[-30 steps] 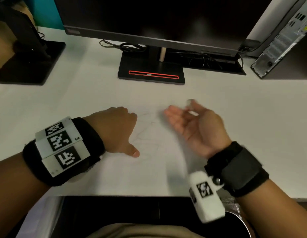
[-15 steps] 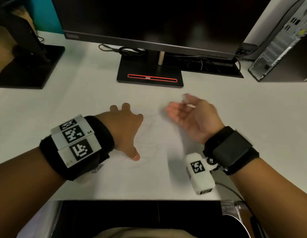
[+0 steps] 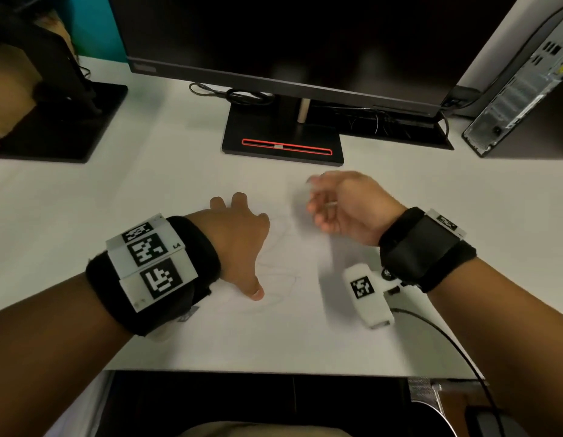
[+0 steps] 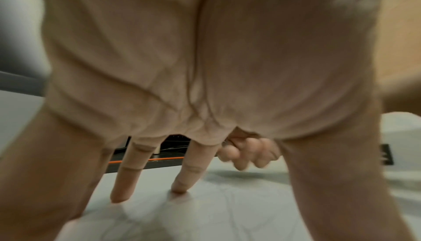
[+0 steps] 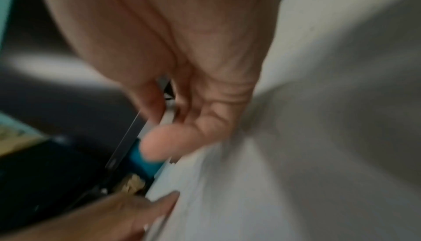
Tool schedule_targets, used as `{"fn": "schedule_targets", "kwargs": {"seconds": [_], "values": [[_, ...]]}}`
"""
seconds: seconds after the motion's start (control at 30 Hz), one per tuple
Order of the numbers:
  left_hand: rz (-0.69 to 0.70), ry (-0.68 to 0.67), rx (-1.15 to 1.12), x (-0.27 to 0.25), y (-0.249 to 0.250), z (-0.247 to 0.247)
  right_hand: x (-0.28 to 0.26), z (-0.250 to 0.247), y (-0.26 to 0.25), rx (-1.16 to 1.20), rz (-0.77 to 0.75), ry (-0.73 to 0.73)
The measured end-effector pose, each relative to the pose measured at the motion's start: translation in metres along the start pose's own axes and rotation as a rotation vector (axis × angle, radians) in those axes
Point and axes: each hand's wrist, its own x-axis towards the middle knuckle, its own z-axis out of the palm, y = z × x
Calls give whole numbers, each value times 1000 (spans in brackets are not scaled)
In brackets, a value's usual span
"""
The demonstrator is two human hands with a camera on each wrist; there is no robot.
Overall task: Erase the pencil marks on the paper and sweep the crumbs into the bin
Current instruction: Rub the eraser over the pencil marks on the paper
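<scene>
The left hand (image 3: 239, 234) presses spread, straight fingers (image 4: 126, 171) on the paper (image 3: 286, 310), while the right hand (image 3: 346, 206) pinches a small white eraser (image 5: 167, 117) in curled fingers.

matt white paper (image 3: 289, 326), glossy black monitor (image 3: 289, 36)

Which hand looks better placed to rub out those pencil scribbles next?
The right hand: it hovers free above the pencil marks, apparently pinching something small and white, while the left hand presses flat, steadying the paper.
</scene>
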Motion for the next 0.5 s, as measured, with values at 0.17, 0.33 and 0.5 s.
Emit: {"fn": "schedule_targets", "kwargs": {"seconds": [0.17, 0.33, 0.5], "values": [[2, 3, 7, 1, 1, 1, 4, 8, 3, -779, 21, -142], [6, 8, -5, 1, 1, 2, 16, -6, -7, -959, -82, 24], [12, 13, -6, 2, 0, 2, 14, 0, -5, -1031, -95, -65]]}}
